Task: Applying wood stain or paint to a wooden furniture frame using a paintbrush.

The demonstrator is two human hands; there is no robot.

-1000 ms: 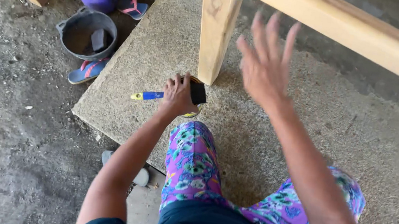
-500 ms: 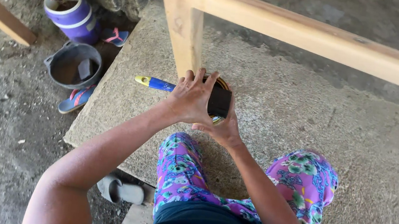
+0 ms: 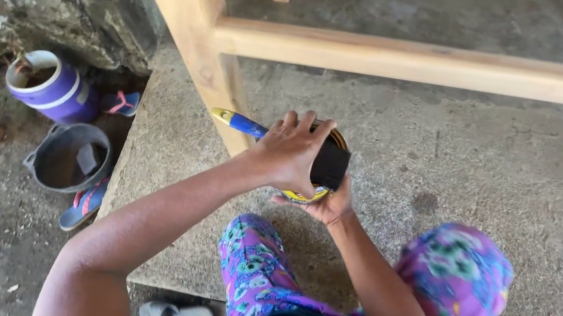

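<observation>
Left hand [image 3: 289,153]: fingers curled down over the paintbrush with blue-and-yellow handle [image 3: 245,125], pressing it on the can.
Right hand [image 3: 325,203]: cupped under the small round yellow-rimmed tin can [image 3: 305,197], frame centre.
Nearby: pale wooden leg [image 3: 195,41], just left.

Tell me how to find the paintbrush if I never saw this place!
Find the pale wooden frame over the concrete slab. At the foot of its post, the left hand presses a paintbrush across a small can, steadied by the right hand. Only it has a blue handle with a yellow tip.
</observation>
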